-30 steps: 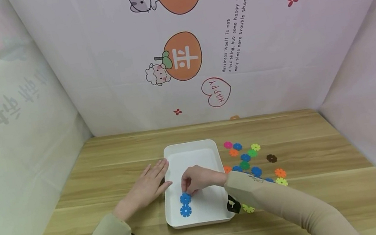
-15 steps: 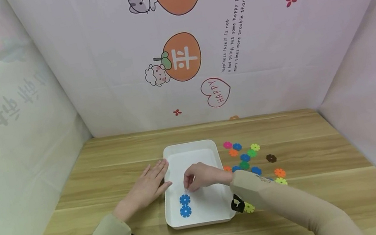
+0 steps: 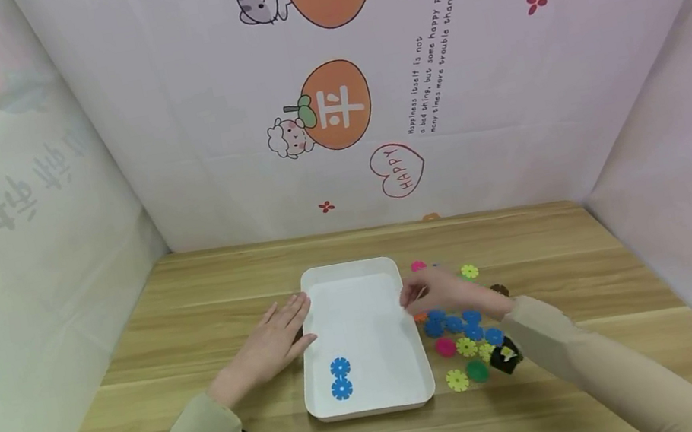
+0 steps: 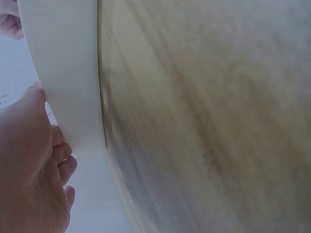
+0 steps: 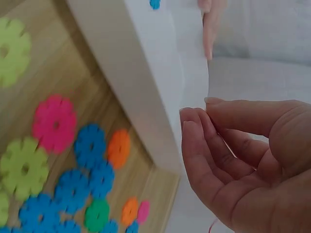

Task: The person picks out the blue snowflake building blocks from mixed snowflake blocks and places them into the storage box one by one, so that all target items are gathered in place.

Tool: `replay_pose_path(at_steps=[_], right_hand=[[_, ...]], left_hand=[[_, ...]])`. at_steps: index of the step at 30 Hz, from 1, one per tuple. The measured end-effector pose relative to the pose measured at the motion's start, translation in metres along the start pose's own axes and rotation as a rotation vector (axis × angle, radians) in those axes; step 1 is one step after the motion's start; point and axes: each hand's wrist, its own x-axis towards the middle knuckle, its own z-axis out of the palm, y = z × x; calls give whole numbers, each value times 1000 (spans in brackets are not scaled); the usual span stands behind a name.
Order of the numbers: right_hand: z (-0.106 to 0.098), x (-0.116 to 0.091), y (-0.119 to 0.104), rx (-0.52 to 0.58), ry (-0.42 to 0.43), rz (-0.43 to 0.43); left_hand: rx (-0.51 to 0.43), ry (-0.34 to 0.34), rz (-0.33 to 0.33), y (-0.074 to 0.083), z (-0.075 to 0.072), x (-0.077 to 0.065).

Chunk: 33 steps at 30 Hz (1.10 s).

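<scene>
A white tray (image 3: 361,321) lies on the wooden table, its left edge under the fingers of my left hand (image 3: 271,343). Those fingers are nearly straight and rest on the rim. In the left wrist view that hand (image 4: 36,160) lies against the tray wall (image 4: 68,63). Two blue flower-shaped discs, an upper blue disc (image 3: 340,367) and a lower blue disc (image 3: 342,388), sit one above the other, touching, in the tray's lower left. Above the right rim hovers my right hand (image 3: 442,290), fingers loosely bent, nothing visible between the fingertips (image 5: 194,121).
Loose notched discs lie right of the tray: several blue discs (image 3: 474,332), a pink disc (image 3: 446,347), a green disc (image 3: 477,371), yellow discs (image 3: 457,380) and orange ones (image 5: 118,149). Printed cloth walls (image 3: 484,168) stand at the back and both sides.
My right hand has drawn back from the blue discs and moved right, out over the tray's right edge. The left hand and the two blue discs stay put.
</scene>
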Motion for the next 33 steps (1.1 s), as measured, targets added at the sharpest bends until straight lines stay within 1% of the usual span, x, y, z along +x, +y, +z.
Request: replay_pose_path(at_steps=[2, 4, 7, 9, 12, 17, 24, 30, 33], right_hand=[[-8, -9, 11, -17, 39, -7], [-15, -17, 22, -9, 67, 25], [-22, -29, 37, 22, 79, 75], [-25, -36, 46, 28, 82, 115], [-25, -46, 59, 2, 90, 153], [-25, -59, 74, -32, 117, 183], [-24, -64, 89, -42, 127, 215], [-20, -62, 89, -100, 140, 216], [-18, -60, 88, -118, 142, 227]], left_hand=[[4, -2, -2, 0, 0, 0], [5, -2, -4, 0, 0, 0], [5, -9, -15, 0, 1, -1], [0, -7, -16, 0, 2, -1], [-3, -12, -22, 1, 2, -1], [-4, -10, -23, 1, 1, 0], [4, -17, -25, 1, 1, -1], [16, 18, 6, 2, 1, -2], [13, 16, 6, 3, 0, -2]])
